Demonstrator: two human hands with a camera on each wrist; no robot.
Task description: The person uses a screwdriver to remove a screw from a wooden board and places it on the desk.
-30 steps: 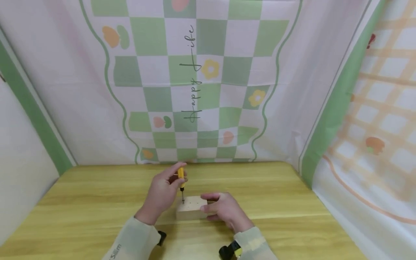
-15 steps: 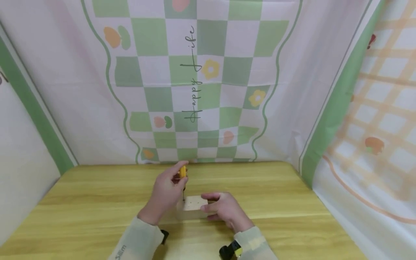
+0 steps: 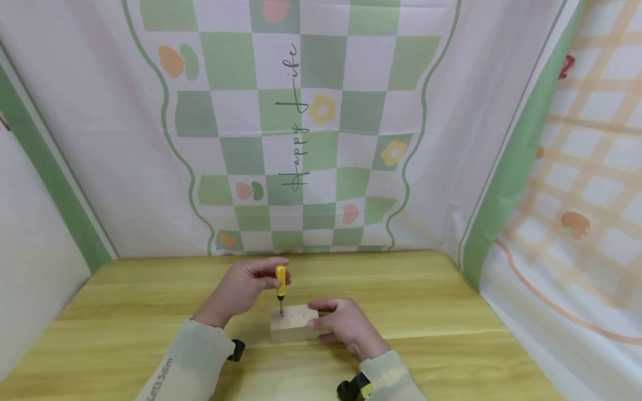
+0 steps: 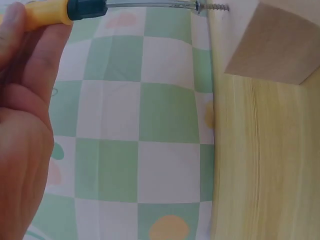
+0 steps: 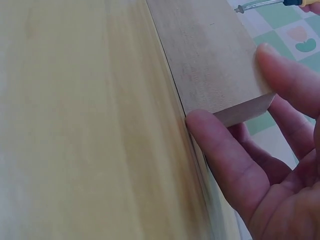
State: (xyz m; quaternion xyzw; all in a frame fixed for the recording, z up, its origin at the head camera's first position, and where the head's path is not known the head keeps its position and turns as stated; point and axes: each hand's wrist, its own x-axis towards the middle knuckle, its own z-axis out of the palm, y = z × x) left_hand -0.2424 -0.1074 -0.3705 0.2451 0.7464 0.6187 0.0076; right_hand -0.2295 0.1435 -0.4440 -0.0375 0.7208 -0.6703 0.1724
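Observation:
My left hand pinches the yellow handle of a screwdriver between thumb and fingers. The tool stands nearly upright over the left part of a pale wooden block. In the left wrist view its metal shaft meets the head of a screw, whose thread is partly exposed above the block face. Small dark holes dot the block's top. At the block's right end, my right hand grips it with thumb and fingers on opposite sides, as the right wrist view also shows.
The block lies on a wood-grain table. Behind the table hangs a green and white checked cloth, with an orange-checked cloth to the right. Black wrist cameras show at the left wrist and right wrist.
My left hand has turned and shifted left and down around the handle, uncovering the screwdriver's shaft. The right hand and the block have stayed nearly where they were.

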